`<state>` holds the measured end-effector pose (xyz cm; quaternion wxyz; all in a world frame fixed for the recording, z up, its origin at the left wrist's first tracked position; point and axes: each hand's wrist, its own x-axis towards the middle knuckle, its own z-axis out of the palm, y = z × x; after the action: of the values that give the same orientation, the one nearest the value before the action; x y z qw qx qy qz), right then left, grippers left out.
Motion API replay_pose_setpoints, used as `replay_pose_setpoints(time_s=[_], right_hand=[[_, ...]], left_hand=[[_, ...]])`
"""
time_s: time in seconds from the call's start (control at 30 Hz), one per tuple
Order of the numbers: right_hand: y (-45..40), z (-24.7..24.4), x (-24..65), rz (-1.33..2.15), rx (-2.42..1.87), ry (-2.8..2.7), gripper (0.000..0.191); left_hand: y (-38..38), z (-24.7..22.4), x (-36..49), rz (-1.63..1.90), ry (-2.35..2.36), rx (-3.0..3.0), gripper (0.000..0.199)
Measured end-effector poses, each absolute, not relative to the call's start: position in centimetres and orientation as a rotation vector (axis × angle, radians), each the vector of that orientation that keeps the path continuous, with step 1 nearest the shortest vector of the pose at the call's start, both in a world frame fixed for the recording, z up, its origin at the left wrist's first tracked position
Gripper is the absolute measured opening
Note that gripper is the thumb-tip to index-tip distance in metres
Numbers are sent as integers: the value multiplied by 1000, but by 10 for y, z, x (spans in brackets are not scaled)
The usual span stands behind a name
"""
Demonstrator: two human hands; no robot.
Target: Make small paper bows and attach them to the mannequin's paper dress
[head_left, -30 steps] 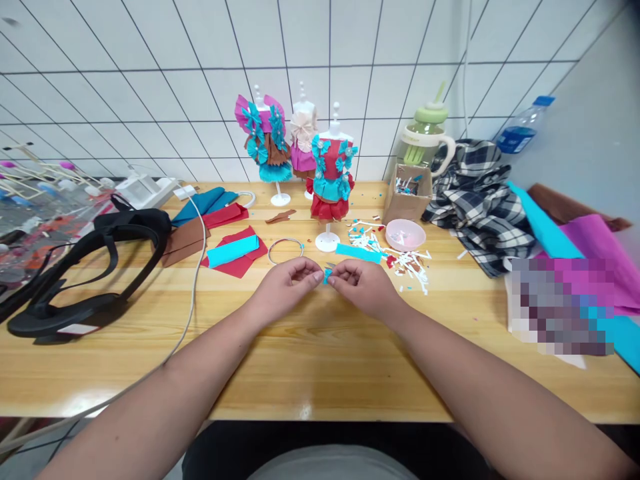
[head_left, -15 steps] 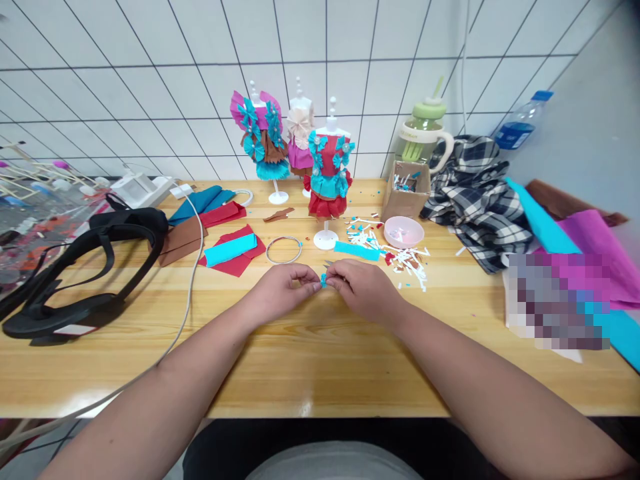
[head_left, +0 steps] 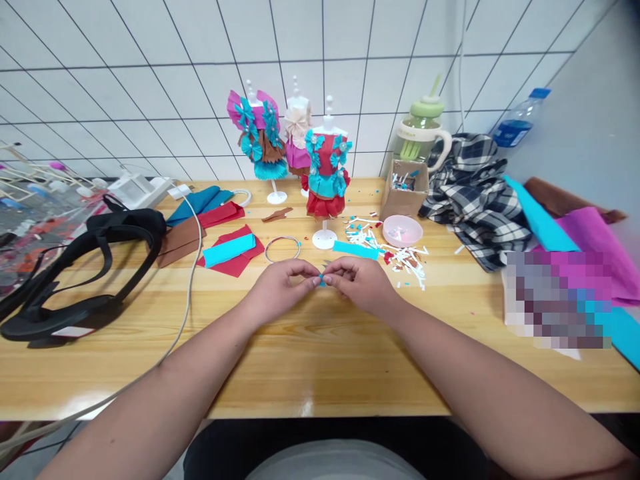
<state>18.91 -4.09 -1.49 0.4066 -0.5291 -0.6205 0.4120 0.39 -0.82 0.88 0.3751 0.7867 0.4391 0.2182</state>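
The left hand (head_left: 281,287) and right hand (head_left: 369,285) nearly meet above the pale, glossy wooden worktop (head_left: 310,367), the thumb and forefinger of each pinched together on one small, turquoise, paper-like scrap (head_left: 322,281) between them. Just beyond the right hand lies a flat turquoise paper-like strip (head_left: 356,250), beside the white round-based miniature dress form in red and turquoise (head_left: 329,163).

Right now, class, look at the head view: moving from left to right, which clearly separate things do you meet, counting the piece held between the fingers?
Black headset → light blue folded sheet → wire ring → small blue piece → pink bowl → blue-capped bottle.
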Motion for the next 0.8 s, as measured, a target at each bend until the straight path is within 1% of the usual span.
replay_pose_setpoints(time_s=[0.17,0.3,0.4,0.5,0.57,0.67,0.8], right_hand=[[-44,-14,184,1060,-1300,-1432,16],[-45,-13,182,1111,-1295,-1374,18],[-45,-14,183,1099,-1306,-1388,19],[-44,-15,183,1012,-1309,-1442,20],[-44,-16,183,971,-1308,-1474,18],[-44,-16,183,955,-1315,-1491,10],[-43,-18,182,1006,-1311,-1444,10]], left_hand=[[-10,10,7,695,1156,1988,18],[-11,10,7,778,1178,1920,19],[-11,9,7,771,1175,1884,21],[-11,9,8,719,1172,1917,21],[-12,9,9,700,1174,1948,21],[-13,9,10,710,1159,1968,19],[-13,8,10,746,1169,1941,17]])
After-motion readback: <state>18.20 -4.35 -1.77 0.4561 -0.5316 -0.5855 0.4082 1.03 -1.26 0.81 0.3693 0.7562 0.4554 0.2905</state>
